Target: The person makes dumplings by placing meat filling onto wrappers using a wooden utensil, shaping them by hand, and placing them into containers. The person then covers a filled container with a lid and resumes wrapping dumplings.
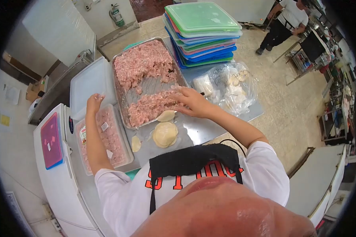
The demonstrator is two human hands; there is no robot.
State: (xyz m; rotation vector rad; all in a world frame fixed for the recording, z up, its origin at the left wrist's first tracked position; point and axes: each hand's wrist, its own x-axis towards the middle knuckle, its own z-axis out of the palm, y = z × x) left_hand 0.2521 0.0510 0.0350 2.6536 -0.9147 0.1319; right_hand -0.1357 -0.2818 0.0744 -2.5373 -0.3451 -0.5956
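My left hand (94,104) is above the far end of a clear plastic container (127,157) holding rows of pink filled pieces. Its fingertips are pinched together, and what they hold, if anything, is too small to make out. My right hand (194,103) has its fingers apart over the near right side of a metal tray (126,114) of ground meat (146,59). Just in front of the tray lies a stack of round dough wrappers (165,134). Single wrappers (166,115) lie by the tray edge and to the left of the stack.
A tall stack of colored lids (203,17) stands behind the tray. Plastic bags (235,89) with pale contents lie at the right of the metal table (201,128). A translucent lid (91,87) is left of the tray. Another person (290,19) stands far right.
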